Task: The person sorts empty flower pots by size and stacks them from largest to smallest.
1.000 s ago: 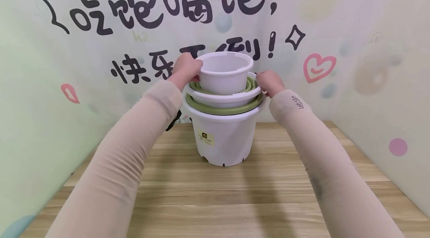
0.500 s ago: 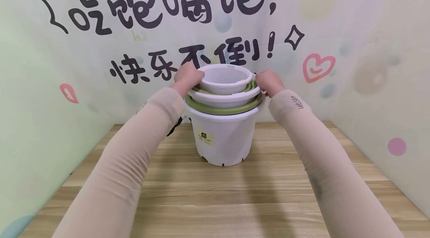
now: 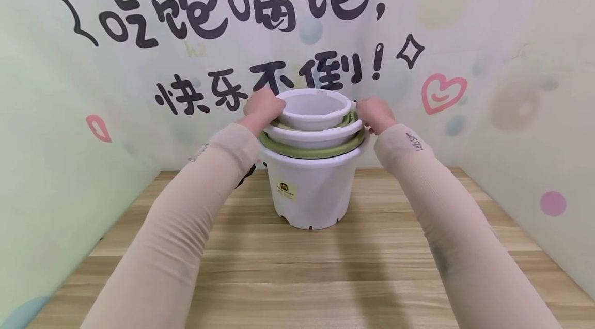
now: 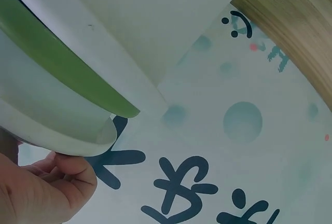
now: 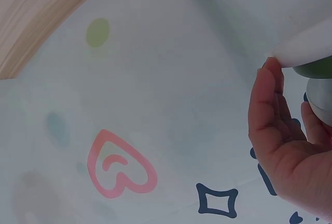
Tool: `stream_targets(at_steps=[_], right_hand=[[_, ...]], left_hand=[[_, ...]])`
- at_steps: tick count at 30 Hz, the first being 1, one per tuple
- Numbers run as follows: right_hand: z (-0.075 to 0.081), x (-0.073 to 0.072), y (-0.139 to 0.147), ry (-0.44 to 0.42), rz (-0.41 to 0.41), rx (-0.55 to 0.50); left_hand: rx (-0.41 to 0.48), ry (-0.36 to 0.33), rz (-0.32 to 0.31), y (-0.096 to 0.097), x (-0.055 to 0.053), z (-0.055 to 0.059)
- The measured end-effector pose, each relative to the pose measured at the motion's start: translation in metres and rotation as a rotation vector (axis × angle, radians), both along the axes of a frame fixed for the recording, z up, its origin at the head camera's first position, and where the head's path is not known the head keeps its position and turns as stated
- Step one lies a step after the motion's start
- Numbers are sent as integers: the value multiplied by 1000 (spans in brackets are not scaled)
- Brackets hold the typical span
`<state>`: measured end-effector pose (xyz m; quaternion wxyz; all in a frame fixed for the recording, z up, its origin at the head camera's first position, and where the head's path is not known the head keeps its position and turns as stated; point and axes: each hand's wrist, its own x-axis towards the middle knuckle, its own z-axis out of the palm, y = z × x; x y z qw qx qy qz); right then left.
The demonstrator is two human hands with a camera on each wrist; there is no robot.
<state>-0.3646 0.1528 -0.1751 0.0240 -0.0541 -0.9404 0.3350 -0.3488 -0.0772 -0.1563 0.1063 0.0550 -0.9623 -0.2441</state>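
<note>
A stack of nested flower pots stands in the head view: a large white pot, a green pot, a medium white pot, another green rim inside it, and a small white pot on top. My left hand pinches the small pot's left rim; in the left wrist view, the fingers are bent near the medium pot's rim. My right hand rests at the stack's right side. In the right wrist view its fingers are fairly straight, fingertips touching the large pot's rim, thumb beside the medium pot.
The stack stands on a wood-grain table. A printed backdrop with dark lettering rises close behind, and pale walls flank the table on both sides. Part of a dark object shows behind the left sleeve.
A second ago my left hand held the small white pot higher; it has gone down into the stack and sits lower now. The right hand has stayed at the stack's right side.
</note>
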Motion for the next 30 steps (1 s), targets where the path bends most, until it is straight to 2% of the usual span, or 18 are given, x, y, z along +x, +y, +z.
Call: stream_targets(at_steps=[9,18,21,23,26,30], right_hand=[[-1,0,1,1,-1,-12],[0,-1,3,-8,9,-27],[1,-3,6,-37,27,-31],[3,-2,9,-62,76,-29],[4,3,16,-70,204,14],[2,15,26,34,394,151]], left_hand=[[-44,7,28,4,-2,-2],[-47,4,33,4,-5,-4],[-34,28,9,2,-3,-5],[-6,67,-24,-2,-2,-7],[71,163,-81,-13,2,-10],[133,297,-147,-35,11,-22]])
